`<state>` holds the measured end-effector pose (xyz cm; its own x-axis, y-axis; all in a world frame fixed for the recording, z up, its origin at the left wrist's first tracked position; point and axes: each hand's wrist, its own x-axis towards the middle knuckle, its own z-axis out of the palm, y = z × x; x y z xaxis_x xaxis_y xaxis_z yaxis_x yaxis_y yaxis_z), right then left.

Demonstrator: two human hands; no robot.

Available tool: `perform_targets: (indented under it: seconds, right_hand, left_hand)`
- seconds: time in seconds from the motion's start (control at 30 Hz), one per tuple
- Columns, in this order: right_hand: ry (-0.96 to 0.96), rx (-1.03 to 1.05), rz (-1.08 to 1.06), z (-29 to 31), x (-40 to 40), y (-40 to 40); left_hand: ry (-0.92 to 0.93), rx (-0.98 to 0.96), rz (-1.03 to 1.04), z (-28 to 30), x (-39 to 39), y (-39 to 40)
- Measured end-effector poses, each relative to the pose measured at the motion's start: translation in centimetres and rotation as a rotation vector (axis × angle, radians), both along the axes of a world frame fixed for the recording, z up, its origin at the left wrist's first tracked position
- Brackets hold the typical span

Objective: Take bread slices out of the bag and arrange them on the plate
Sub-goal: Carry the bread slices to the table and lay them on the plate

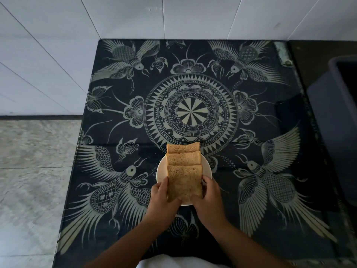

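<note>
Plate (161, 172) mostly covered by three overlapping bread slices (184, 180); near rim hidden under both hands. Dark bin (336, 120) cut by right frame edge (contents unreadable). Forearms cropped at bottom edge.

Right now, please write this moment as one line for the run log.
left hand: holding nearest slice | right hand: holding it too | plate: three overlapping slices | bag: not visible

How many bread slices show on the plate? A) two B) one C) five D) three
D: three overlapping slices run front to back on the plate: the far slice, the middle slice, and the near slice, which the left hand and right hand grip by its sides.
</note>
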<state>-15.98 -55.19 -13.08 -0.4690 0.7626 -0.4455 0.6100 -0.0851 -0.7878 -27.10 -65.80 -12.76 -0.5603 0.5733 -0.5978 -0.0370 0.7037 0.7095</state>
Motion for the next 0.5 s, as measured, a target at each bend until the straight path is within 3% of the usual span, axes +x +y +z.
perform_targets:
  seconds: [0.5]
  right_hand:
    - [-0.006,-0.041,0.023,-0.1,0.8,-0.2]
  left_hand:
    - [-0.014,0.000,0.003,-0.4,-0.2,-0.3]
